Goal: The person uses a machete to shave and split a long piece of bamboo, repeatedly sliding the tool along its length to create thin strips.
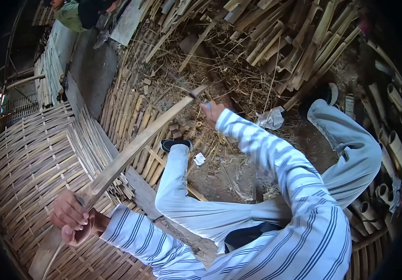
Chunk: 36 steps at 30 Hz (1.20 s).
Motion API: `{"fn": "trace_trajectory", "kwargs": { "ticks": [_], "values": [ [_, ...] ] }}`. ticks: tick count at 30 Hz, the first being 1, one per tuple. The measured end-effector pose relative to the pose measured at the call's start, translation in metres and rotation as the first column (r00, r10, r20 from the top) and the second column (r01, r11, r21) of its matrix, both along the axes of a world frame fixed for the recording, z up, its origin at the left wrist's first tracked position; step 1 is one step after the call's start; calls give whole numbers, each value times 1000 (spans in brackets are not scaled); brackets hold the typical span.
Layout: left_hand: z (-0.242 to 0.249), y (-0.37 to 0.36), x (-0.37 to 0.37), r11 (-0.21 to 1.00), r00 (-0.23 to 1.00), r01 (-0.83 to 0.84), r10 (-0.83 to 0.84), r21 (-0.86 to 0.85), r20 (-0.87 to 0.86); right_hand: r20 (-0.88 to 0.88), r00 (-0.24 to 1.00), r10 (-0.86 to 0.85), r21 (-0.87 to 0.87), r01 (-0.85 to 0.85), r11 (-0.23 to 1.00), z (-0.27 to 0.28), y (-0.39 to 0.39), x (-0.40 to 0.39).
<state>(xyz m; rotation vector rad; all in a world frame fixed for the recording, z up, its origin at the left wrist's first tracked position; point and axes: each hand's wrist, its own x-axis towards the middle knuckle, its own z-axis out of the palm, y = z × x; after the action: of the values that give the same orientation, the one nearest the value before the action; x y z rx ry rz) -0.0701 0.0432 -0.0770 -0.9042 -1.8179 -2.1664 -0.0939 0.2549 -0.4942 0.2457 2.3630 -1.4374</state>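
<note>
**Bamboo slat held across a woven mat**

Bamboo slat (140,144): long, flat, pale strip running diagonally from the near left to the far middle, raised above the ground and crossing the mat's right edge.

Woven bamboo mat (28,163): largest item, filling the left of the scene; its right edge ends in loose strip ends just beside the slat.

Pile of split bamboo (294,42): heaped along the far right, well apart from both hands.

Bare earth (224,172): open patch between the person's legs, littered with shavings; the only uncluttered room near the slat.

Left hand (72,217): near left, fingers wrapped tight around the slat's near end.

Right hand (212,112): far middle, at the slat's far end, closed on a dark-handled knife (196,96) whose blade meets the slat's edge.

Black shoe (176,144): just right of the slat's midpoint, on the ground.

Second person (70,14): far left corner, green sleeve only, well apart.
</note>
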Motion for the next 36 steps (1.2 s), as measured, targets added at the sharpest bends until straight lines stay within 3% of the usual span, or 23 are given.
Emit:
{"fn": "trace_trajectory", "kwargs": {
  "ticks": [2,3,5,6,9,10,13,14,15,16,17,19,20,21,23,25,26,28,30,33,34,36],
  "values": [
    [1,-10,-2,1000,1000,4,-4,31,-1,-49,986,158,-105,-163,981,35,19,23],
    [-1,-10,-4,999,1000,5,-4,50,-11,-114,970,213,-72,-222,972,39,20,29],
    [0,-11,0,999,1000,3,-4,43,25,11,983,182,-141,-178,974,23,18,22],
    [-2,-15,2,999,1000,-19,18,28,23,-1,993,119,20,-119,993,-4,8,11],
    [-4,-15,1,999,1000,-29,30,28,-10,-93,994,58,66,-52,996,-2,-5,-6],
    [-5,-14,1,999,1000,-10,10,41,-18,-84,993,77,-23,-79,997,8,0,-1],
    [-6,-10,1,999,1000,-7,8,44,-11,12,971,237,29,-237,971,26,16,10],
    [-2,-15,5,999,999,-32,32,11,8,-23,995,94,3,-94,996,8,13,9],
    [0,-15,2,999,999,-39,39,-5,-12,-31,996,88,67,-86,994,-4,16,-1],
    [0,-12,-4,998,998,61,-60,10,-29,-38,996,82,131,-76,988,-14,19,-11],
    [1,-17,-25,948,947,318,-318,-20,-51,58,997,58,101,-64,993,-38,16,-6],
    [4,-36,-53,696,697,714,-717,-77,-22,-35,993,113,15,-113,993,-24,24,13],
    [1,-43,-36,873,868,483,-488,-71,-87,-60,991,121,-39,-124,992,8,36,21],
    [2,-36,-27,960,960,278,-277,-32,33,-75,989,127,-98,-135,986,28,40,35],
    [0,-8,-22,990,962,-141,140,-11,233,-154,986,62,-79,-75,994,21,38,49],
    [-5,37,-14,799,776,-598,558,65,293,-80,996,39,-152,-51,987,-6,43,56],
    [-1,50,-13,579,588,-804,737,139,332,-71,997,33,-96,-39,995,-4,54,60],
    [-1,30,1,591,604,-793,735,146,307,-56,998,25,2,-25,1000,1,68,63],
    [0,35,13,607,637,-770,714,197,289,-209,977,-49,-18,46,999,0,81,61],
    [2,52,33,759,779,-623,580,187,238,-423,896,-137,-81,113,990,22,92,51],
    [5,61,33,703,717,-694,654,158,240,-452,874,-180,-117,142,983,35,91,45],
    [6,66,34,731,736,-673,646,112,203,-459,854,-245,-164,189,968,67,90,31]
  ]
}}
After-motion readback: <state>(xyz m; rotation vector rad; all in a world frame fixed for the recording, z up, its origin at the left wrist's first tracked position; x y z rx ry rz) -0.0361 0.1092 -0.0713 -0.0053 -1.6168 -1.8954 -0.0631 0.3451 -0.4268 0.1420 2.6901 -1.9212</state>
